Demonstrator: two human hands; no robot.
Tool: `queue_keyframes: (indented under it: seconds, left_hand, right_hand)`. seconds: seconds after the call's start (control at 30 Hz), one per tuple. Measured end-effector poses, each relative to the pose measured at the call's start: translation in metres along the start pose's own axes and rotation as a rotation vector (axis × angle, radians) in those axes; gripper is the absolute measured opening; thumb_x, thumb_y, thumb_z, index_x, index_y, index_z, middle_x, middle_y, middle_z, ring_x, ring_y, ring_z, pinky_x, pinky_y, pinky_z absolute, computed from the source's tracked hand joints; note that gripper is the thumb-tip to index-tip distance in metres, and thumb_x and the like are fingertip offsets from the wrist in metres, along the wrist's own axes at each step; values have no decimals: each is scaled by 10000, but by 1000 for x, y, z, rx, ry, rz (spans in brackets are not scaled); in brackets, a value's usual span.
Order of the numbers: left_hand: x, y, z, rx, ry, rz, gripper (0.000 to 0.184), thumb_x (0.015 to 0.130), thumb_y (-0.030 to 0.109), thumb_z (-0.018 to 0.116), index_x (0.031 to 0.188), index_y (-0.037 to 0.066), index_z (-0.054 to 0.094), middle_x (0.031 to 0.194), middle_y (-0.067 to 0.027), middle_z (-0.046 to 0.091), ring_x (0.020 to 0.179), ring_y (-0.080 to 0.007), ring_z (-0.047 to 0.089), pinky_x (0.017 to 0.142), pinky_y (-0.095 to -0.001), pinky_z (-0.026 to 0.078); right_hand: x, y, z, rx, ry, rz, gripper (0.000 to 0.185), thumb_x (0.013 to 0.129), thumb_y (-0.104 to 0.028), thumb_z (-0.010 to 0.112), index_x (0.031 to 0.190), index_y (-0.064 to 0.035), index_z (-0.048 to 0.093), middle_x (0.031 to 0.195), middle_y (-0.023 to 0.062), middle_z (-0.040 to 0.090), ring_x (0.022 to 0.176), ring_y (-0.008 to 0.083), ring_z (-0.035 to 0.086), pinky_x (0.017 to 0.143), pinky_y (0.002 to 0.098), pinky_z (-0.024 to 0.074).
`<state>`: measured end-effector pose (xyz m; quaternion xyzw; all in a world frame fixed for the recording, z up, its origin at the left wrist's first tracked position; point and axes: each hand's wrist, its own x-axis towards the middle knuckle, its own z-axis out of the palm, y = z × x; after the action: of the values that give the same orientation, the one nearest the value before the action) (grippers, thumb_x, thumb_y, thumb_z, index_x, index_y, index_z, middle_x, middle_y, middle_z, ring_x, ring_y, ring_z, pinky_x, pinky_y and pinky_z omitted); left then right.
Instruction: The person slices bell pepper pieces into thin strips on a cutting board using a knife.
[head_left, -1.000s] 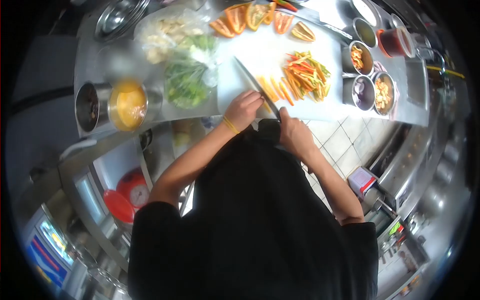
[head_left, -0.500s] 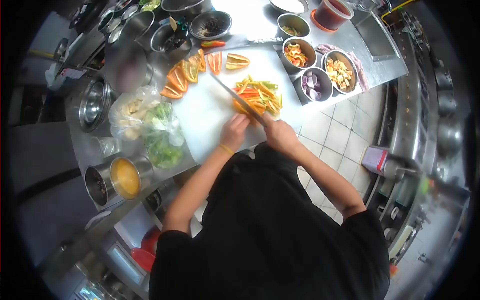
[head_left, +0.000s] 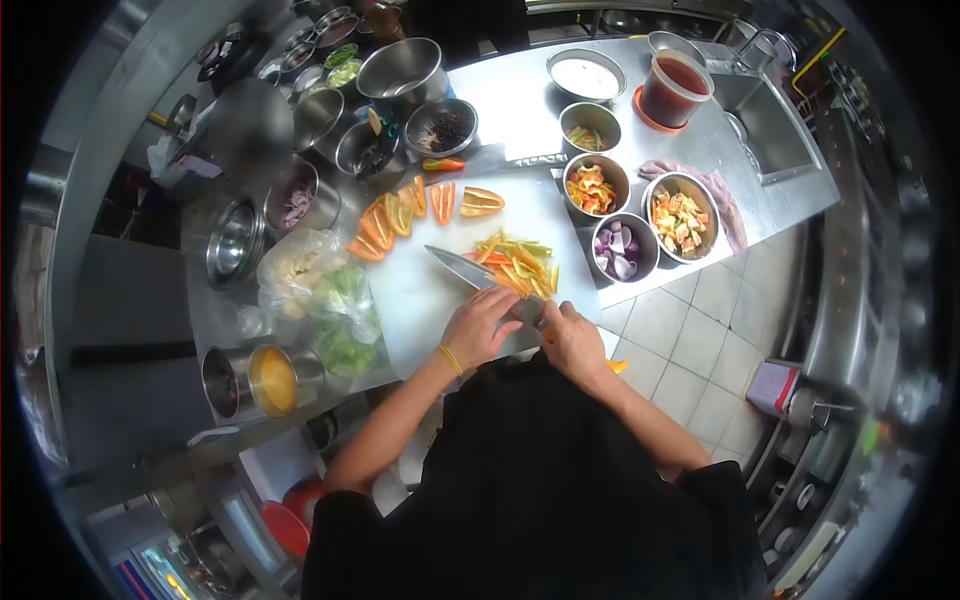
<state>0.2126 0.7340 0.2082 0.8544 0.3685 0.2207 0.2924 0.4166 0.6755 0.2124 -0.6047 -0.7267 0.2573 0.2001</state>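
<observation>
My right hand (head_left: 572, 345) is closed around the handle of a kitchen knife (head_left: 462, 267), whose blade points up and left across the white cutting board (head_left: 415, 305). My left hand (head_left: 482, 328) has its fingers stretched out and thumb apart, lying against the blade near the handle. Just beyond the blade is a pile of sliced pepper strips (head_left: 525, 262), yellow, orange and red. Larger pepper pieces (head_left: 385, 222) lie in a row along the board's far left edge. An orange pepper piece (head_left: 618, 366) shows beside my right wrist, over the floor.
Metal bowls of red onion (head_left: 617, 250), pepper chunks (head_left: 592, 190) and other cut food (head_left: 680, 222) stand right of the board. Bagged greens (head_left: 345, 318) and a pot of yellow liquid (head_left: 273, 380) are at left. A sink (head_left: 775, 130) is at far right.
My left hand has gone from beside the strips to the knife blade, its fingers now stretched out. The knife has shifted toward me. An orange piece now shows by my right wrist. The view has tilted.
</observation>
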Motion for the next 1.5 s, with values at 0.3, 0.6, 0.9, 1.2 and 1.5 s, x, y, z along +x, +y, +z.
queue_keyframes:
  seconds: [0.3, 0.6, 0.9, 1.2, 1.5]
  left_hand:
    - [52, -32, -10, -66, -16, -253, 266, 878, 171, 624, 1102, 32, 659, 1028, -162, 682, 949, -350, 643, 835, -408, 512]
    - [130, -118, -16, 603, -14, -335, 145, 766, 16, 613, 880, 80, 675, 1001, -84, 624, 976, -299, 626, 803, -422, 521]
    - [61, -72, -64, 248, 320, -313, 184, 798, 13, 609, 973, 1, 666, 981, -147, 665, 933, -341, 636, 799, -406, 504]
    - [-95, -48, -8, -133, 220, -333, 179, 802, -93, 581, 962, -35, 637, 1018, -136, 631, 930, -330, 628, 816, -356, 513]
    - [-88, -56, 9, -89, 214, -200, 198, 803, -86, 543, 964, -41, 651, 1025, -143, 650, 932, -338, 635, 807, -387, 521]
  right_hand:
    - [4, -5, 12, 113, -315, -188, 287, 783, -92, 619, 1030, -51, 478, 769, 200, 617, 700, 399, 639, 635, 495, 515]
    - [11, 14, 23, 134, -502, -97, 278, 817, -110, 581, 1072, -34, 500, 744, 245, 651, 753, 436, 654, 702, 541, 523]
    - [12, 24, 13, 63, -339, 108, 344, 830, -68, 569, 1162, -16, 497, 735, 304, 624, 738, 484, 622, 699, 582, 488]
    - [36, -18, 30, 21, -320, -117, 343, 790, -7, 540, 1121, 20, 451, 708, 308, 605, 705, 500, 603, 671, 581, 482]
    - [33, -62, 24, -363, -544, -154, 224, 812, 8, 485, 1024, 53, 431, 673, 289, 627, 657, 464, 649, 614, 516, 536]
